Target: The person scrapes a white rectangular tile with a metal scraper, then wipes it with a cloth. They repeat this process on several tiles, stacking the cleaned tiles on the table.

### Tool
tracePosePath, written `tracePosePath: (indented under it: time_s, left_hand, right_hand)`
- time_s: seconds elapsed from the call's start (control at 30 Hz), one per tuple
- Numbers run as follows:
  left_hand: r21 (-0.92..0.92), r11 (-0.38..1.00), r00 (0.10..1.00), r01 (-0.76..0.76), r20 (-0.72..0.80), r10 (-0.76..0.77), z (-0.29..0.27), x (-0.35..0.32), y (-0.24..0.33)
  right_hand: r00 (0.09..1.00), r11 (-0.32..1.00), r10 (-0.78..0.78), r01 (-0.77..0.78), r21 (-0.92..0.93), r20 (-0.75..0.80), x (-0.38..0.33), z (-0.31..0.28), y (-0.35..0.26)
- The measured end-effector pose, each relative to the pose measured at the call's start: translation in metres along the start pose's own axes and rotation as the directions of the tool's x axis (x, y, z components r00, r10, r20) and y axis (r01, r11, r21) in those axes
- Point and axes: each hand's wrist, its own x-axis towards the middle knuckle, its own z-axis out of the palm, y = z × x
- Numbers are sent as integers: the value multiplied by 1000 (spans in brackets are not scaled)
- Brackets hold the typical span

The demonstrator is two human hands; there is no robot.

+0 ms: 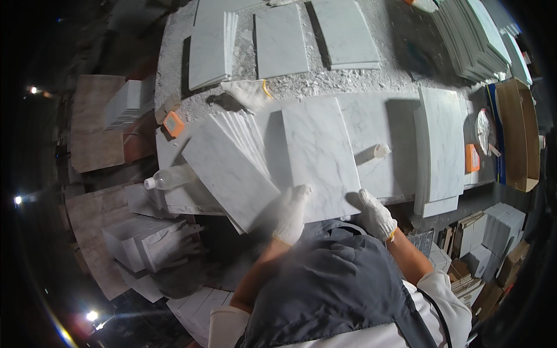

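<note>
A white marble tile (322, 153) with grey veins lies lengthwise before me on a pale slab. My left hand (292, 216), in a white knit glove, grips its near left edge, thumb side on top. On the opposite edge, near the close right corner, my gloved right hand (376, 214) holds the same tile; its lower fingers are hidden. Just left of it a fanned stack of similar tiles (232, 168) sits at a slant, close to my left hand. A small whitish cup-like piece (380, 151) stands to the right on the slab.
Upright tile stacks (439, 151) stand at right, beside an orange box (472, 158) and a cardboard box (524, 133). A clear bottle (171, 177) lies at left near another orange box (173, 124). Beyond, a spare glove (248, 94) and more tiles (281, 43) rest on a dusty surface.
</note>
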Motion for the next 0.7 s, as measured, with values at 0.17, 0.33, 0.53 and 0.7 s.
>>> tracePosePath:
  time_s: [0.17,0.33,0.53,0.7]
  left_hand:
    - [387,922,988,3,139,-62,-7,-7,7]
    - [647,759,963,-67,241,-120,-20,-30,21]
    - [488,804,914,-340,372,161,-48,-62,40]
    - [394,637,749,-663,359,558,-82,-32,57]
  right_hand:
    - [958,923,-272,285,-259,88,5,-9,3]
    - [945,885,-328,307,-350,0,4,-14,12]
    - [789,451,-590,500,-739,172,5,-13,29]
    - [981,887,46,47,459,-189,2,8,46]
